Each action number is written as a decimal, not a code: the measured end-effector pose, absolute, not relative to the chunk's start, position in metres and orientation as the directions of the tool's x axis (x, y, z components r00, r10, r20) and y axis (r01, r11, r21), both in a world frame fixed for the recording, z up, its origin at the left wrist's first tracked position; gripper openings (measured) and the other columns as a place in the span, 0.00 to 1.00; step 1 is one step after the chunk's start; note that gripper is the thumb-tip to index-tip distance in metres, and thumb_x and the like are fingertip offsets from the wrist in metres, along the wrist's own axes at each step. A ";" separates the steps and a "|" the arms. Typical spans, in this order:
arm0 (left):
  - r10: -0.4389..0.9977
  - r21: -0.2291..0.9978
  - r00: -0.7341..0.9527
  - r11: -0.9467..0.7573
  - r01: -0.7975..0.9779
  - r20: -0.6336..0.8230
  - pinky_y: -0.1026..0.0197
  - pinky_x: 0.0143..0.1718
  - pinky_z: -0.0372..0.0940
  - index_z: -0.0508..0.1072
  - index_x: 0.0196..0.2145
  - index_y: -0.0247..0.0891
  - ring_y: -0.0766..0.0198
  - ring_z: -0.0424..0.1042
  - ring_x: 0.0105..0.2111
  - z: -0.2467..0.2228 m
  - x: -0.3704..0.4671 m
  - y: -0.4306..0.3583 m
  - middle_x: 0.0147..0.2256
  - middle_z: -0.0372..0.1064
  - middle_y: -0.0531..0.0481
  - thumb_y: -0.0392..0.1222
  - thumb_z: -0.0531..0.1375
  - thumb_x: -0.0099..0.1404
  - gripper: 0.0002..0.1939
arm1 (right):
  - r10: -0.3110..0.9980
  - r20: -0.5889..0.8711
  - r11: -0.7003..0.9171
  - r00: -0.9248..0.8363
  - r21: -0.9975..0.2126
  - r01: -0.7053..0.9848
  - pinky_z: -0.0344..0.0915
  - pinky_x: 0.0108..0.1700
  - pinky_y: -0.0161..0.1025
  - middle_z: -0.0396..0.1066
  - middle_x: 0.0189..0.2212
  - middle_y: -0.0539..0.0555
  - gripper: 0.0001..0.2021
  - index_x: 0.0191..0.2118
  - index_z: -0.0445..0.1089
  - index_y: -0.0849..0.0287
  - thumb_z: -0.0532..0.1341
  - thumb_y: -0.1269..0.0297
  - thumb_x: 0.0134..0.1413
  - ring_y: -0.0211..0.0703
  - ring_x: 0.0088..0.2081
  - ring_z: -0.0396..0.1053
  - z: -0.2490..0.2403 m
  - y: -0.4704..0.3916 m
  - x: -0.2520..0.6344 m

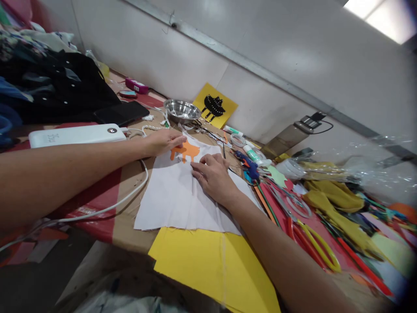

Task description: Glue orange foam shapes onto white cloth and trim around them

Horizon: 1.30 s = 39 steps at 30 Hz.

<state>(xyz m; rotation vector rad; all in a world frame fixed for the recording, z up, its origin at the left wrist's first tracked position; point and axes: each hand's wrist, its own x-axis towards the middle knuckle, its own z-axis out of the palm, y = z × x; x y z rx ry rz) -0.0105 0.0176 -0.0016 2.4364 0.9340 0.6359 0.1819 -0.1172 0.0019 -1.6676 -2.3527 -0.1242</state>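
Left hand [167, 141]: one, frame centre; fingers narrowed, touching the orange cutout [193, 150]; firm pinch, cannot tell
Right hand [215, 174]: one, right of centre; fingers bent over the white cloth [172, 200]; grip, cannot tell
Orange cutout: one, frame centre, on one white cloth
Desk [128, 221]: one steel bowl [185, 117], upper centre; one bottle [288, 138], right

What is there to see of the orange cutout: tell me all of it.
The orange cutout is a flat, thin, matt piece, paper or felt by its look, with a wavy, animal-like outline and short leg-like strips pointing toward the person. It lies on the upper part of the creased white cloth. Fingertips of the left hand touch its upper left part, hiding some of it. The right hand is at its lower right; whether it touches is unclear.
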 end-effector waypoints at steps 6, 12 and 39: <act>0.698 0.562 0.673 -0.667 0.489 0.244 0.60 0.42 0.63 0.76 0.40 0.37 0.60 0.74 0.40 -0.002 -0.010 0.019 0.41 0.77 0.47 0.54 0.45 0.69 0.25 | 0.886 0.348 0.386 -0.306 -0.189 0.903 0.51 0.49 0.50 0.72 0.35 0.56 0.09 0.34 0.77 0.55 0.59 0.63 0.59 0.49 0.44 0.62 0.006 -0.118 0.184; 0.682 0.498 0.668 -0.709 0.500 0.299 0.61 0.40 0.61 0.76 0.41 0.38 0.60 0.72 0.38 -0.001 -0.011 0.014 0.40 0.77 0.47 0.50 0.49 0.68 0.19 | 0.842 0.529 0.346 -0.102 -0.386 0.855 0.60 0.43 0.44 0.70 0.30 0.52 0.05 0.28 0.69 0.57 0.63 0.64 0.53 0.44 0.36 0.66 0.004 -0.109 0.194; 0.559 0.159 0.817 -0.827 0.539 0.142 0.52 0.59 0.54 0.71 0.53 0.38 0.54 0.62 0.59 0.004 -0.016 0.002 0.58 0.65 0.41 0.52 0.44 0.71 0.24 | 0.974 0.152 0.206 -0.171 -0.265 0.942 0.50 0.63 0.61 0.73 0.52 0.61 0.15 0.46 0.74 0.58 0.53 0.60 0.64 0.53 0.58 0.66 0.012 -0.134 0.206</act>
